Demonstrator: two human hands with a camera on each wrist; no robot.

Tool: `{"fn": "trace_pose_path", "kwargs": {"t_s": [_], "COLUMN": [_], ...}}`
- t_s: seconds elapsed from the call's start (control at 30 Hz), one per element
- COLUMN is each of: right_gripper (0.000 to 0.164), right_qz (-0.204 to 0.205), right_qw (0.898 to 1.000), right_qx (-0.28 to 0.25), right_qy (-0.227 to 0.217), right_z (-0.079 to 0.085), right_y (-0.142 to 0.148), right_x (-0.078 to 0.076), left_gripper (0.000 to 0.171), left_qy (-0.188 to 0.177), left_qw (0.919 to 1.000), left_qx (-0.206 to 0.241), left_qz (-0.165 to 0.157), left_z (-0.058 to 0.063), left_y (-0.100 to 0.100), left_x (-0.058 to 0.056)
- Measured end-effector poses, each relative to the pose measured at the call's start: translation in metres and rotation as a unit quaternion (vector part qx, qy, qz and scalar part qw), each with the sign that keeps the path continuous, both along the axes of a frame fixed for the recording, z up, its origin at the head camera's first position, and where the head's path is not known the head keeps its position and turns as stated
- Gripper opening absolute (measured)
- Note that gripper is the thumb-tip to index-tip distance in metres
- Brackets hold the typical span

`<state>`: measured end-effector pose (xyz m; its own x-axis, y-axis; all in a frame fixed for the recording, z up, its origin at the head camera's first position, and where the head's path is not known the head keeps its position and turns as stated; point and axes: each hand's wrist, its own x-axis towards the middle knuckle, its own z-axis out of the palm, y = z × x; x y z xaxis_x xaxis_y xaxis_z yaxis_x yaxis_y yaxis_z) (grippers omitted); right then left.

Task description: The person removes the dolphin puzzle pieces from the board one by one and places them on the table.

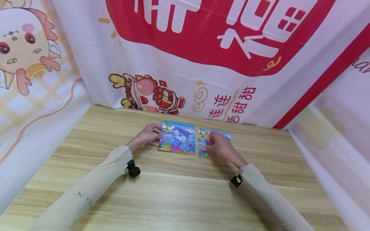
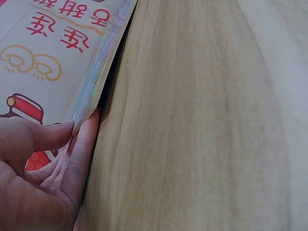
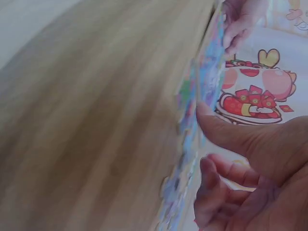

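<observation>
My left hand pinches the left edge of a dolphin picture board, an undersea scene with a palm tree. Seen from the left wrist, the thumb lies on top of the board's corner and a finger is beneath it. Just to the right lies a partly joined jigsaw in matching colours, with knobbed edges. Over it is my right hand, which hides its middle. In the right wrist view, the thumb reaches to the jigsaw's surface, and the loosely bent fingers stand apart from it with nothing seen between.
The wood-grain table runs up to a printed cloth backdrop close behind the board and jigsaw. More cloth walls stand at the left and right. A small black camera sits on the left wrist, another on the right.
</observation>
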<state>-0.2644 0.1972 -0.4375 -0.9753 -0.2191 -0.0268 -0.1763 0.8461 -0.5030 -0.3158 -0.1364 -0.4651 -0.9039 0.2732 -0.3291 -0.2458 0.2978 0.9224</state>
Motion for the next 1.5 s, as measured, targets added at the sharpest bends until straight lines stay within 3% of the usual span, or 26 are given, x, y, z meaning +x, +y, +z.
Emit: {"fn": "trace_pose_path", "kwargs": {"t_s": [0.2, 0.37, 0.47, 0.63, 0.77, 1.0, 1.23, 1.5], "right_gripper": [0.016, 0.011, 0.010, 0.019, 0.025, 0.040, 0.038, 0.036], "right_qz": [0.032, 0.055, 0.070, 0.115, 0.128, 0.124, 0.121, 0.120], "right_qw": [0.996, 0.986, 0.983, 0.979, 0.982, 0.987, 0.986, 0.987], "right_qx": [-0.074, -0.137, -0.146, -0.132, -0.101, -0.041, -0.038, -0.001], "right_qy": [-0.043, -0.079, -0.089, -0.102, -0.097, -0.096, -0.107, -0.104], "right_z": [0.008, 0.005, 0.003, -0.001, -0.004, -0.006, -0.002, 0.000], "right_y": [-0.018, -0.041, -0.056, -0.078, -0.088, -0.096, -0.105, -0.105], "right_x": [-0.003, -0.006, -0.007, -0.013, -0.019, -0.025, -0.026, -0.029], "left_gripper": [0.050, 0.050, 0.049, 0.048, 0.046, 0.044, 0.043, 0.043], "left_qy": [0.001, 0.006, 0.007, -0.002, -0.001, 0.005, 0.007, 0.006], "left_qw": [1.0000, 1.0000, 1.0000, 1.0000, 0.9999, 0.9999, 0.9999, 0.9999], "left_qx": [-0.002, -0.001, -0.002, 0.005, 0.011, 0.010, 0.005, 0.004], "left_qz": [0.000, -0.001, -0.003, 0.000, 0.007, 0.011, 0.015, 0.013], "left_z": [-0.002, -0.003, -0.003, -0.007, -0.008, -0.006, -0.004, -0.001], "left_y": [0.000, 0.000, 0.000, -0.004, -0.002, 0.000, -0.003, 0.001], "left_x": [-0.002, -0.002, -0.001, 0.003, 0.004, 0.002, 0.002, 0.005]}}
